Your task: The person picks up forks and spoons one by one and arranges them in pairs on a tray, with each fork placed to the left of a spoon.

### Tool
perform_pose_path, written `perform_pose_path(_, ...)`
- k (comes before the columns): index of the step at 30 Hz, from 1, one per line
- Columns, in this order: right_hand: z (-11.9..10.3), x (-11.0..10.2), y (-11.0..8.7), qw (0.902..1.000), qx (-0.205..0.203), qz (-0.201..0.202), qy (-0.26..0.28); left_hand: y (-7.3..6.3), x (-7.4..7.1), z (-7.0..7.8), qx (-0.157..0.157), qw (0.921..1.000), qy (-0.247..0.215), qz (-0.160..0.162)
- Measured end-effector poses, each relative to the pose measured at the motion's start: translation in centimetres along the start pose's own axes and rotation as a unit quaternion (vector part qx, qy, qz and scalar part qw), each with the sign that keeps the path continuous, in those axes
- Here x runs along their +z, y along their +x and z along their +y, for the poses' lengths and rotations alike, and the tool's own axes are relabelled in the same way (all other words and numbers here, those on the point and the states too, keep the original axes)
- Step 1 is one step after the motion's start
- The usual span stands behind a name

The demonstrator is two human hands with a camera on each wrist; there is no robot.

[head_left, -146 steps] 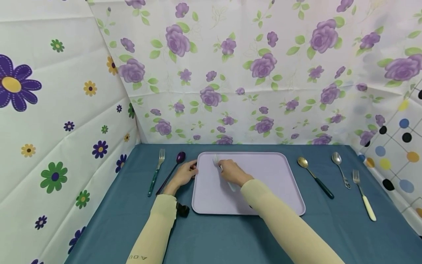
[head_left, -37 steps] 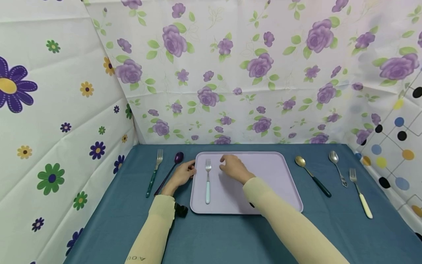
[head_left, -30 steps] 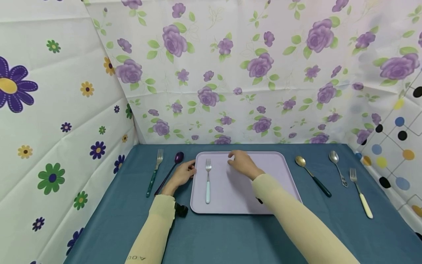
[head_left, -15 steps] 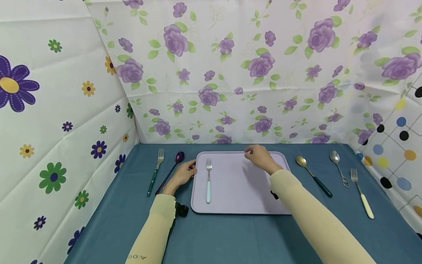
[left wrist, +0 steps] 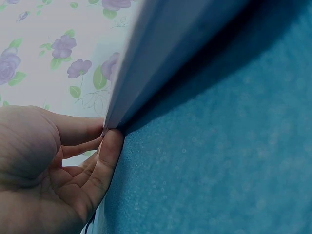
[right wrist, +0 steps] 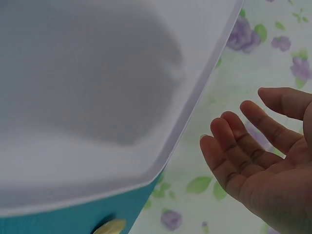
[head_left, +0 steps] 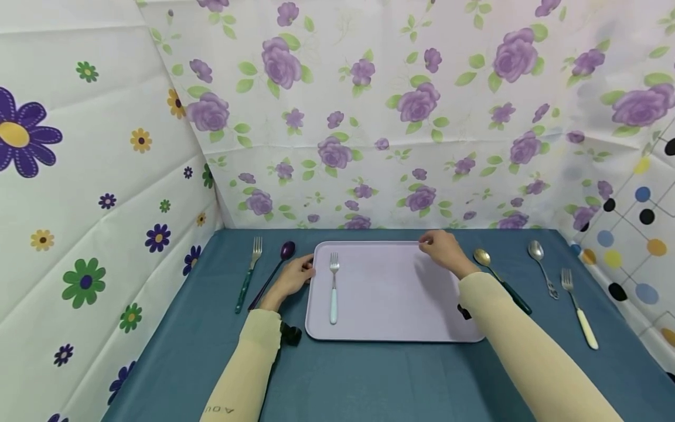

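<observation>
A light purple rectangular tray [head_left: 392, 296] lies on the blue cloth. My left hand [head_left: 295, 276] is at its left edge; in the left wrist view, thumb and fingers pinch the tray's rim [left wrist: 127, 73]. On the tray's left side rests a fork [head_left: 334, 298] with a pale blue handle, tines pointing away. Over the far right corner of the tray hovers my right hand [head_left: 444, 252]. The right wrist view has its fingers [right wrist: 226, 161] apart and loosely bent, holding nothing, with a shadow falling across the tray.
Left of the tray lie a green-handled fork [head_left: 246, 281] and a dark purple spoon [head_left: 287, 251]. To the right are a gold spoon with a green handle [head_left: 514, 296], a silver spoon [head_left: 536, 251] and a cream-handled fork [head_left: 586, 328]. Flowered cloth [head_left: 369, 117] walls the back.
My right hand has let go of the pale blue fork, which now lies straight on the tray's left. That hand has moved right across the tray. The left hand stays at the rim.
</observation>
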State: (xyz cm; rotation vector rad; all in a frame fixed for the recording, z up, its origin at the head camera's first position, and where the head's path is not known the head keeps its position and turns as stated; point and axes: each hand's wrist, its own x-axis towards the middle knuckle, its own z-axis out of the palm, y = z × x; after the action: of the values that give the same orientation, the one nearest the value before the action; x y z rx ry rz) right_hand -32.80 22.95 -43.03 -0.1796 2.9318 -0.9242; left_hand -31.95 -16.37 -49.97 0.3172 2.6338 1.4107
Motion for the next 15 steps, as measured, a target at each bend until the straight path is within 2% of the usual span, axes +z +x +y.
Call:
perform_pose_path(8, 2.4, -1.8, -0.9, 0.9999, 0.002, 0.007, 0.007, 0.0, -0.1, 0.0, -0.004, 1.0, -0.001, 0.002)
perform_pose_path(15, 3.9, -3.4, -1.7, 0.9998, 0.016, -0.005, 0.014, 0.1, 0.1, 0.0, -0.007, 1.0, -0.003, 0.001)
